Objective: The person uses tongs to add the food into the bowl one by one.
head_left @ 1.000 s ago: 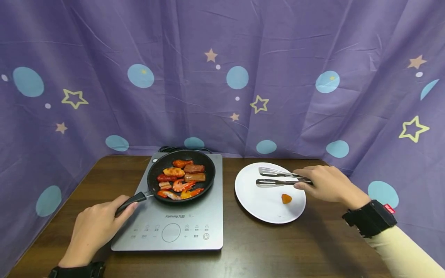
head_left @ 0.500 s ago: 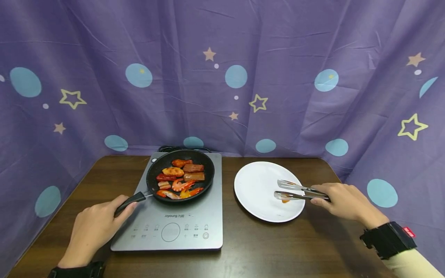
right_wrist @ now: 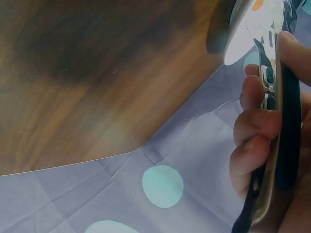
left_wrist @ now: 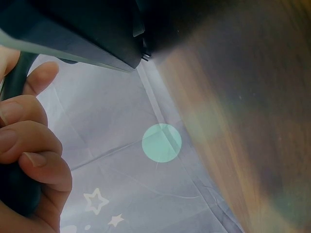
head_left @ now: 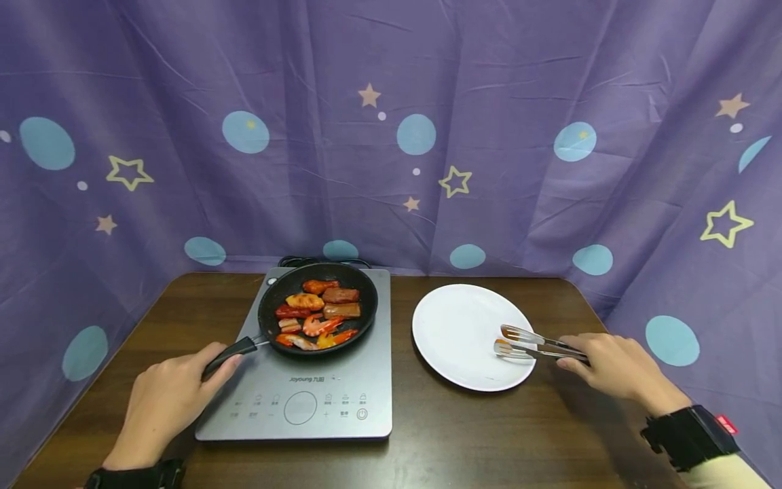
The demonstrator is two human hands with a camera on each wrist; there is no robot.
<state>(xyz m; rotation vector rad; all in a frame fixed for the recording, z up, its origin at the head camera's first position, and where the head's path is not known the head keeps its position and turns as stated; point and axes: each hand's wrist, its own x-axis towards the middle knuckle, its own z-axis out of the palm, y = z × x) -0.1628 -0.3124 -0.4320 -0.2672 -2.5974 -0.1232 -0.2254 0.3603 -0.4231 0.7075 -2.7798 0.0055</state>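
Note:
My left hand [head_left: 174, 394] grips the black handle [head_left: 232, 354] of a frying pan [head_left: 364, 288], which sits on the cooktop holding several food pieces, among them shrimp [head_left: 320, 327] and a drumstick [head_left: 320, 286]. In the left wrist view, its fingers curl round the handle. To the right, my right hand [head_left: 620, 370] holds metal tongs [head_left: 539, 338], their tips spread slightly over the right part of a white plate [head_left: 452, 326]. A small orange piece [right_wrist: 257, 5] shows by the tongs in the right wrist view; in the head view the tips mostly hide it.
A silver induction cooktop [head_left: 342, 424] stands under the pan, with a black cable [head_left: 299, 261] behind it. All of this rests on a dark wooden table [head_left: 464, 435]. A purple curtain [head_left: 342, 136] with stars and dots hangs behind and at the sides.
My right hand has moved right and toward me with the tongs. Their tips have come down over the orange piece, which lay in plain view before. My left hand and the pan stay put.

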